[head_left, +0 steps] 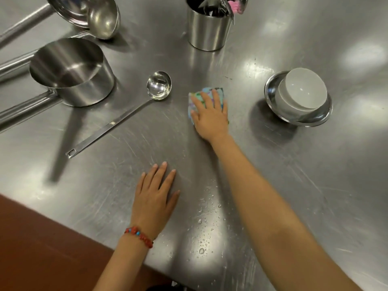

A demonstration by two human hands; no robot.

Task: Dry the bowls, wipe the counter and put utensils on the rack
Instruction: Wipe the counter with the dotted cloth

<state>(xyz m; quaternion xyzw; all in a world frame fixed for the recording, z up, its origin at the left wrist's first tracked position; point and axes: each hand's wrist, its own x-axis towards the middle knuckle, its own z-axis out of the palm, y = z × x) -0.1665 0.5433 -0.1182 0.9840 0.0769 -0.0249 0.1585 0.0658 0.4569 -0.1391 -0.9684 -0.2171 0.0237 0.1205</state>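
On the scratched stainless steel counter (273, 164), our right hand (211, 116) presses the soft, multicoloured folded cloth (206, 95) flat, fingers spread; our left hand (154, 198) rests open-palmed. The limp cloth likely bunches, so palm pressure suits. Water droplets (206, 227) remain nearby.

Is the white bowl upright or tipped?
Tipped: the white bowl leans inside the steel bowl, its opening facing sideways.

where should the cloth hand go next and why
Probably drag the right hand and its cloth back toward the near edge: water droplets sit on the steel counter there, between the forearms, while the left hand rests flat.
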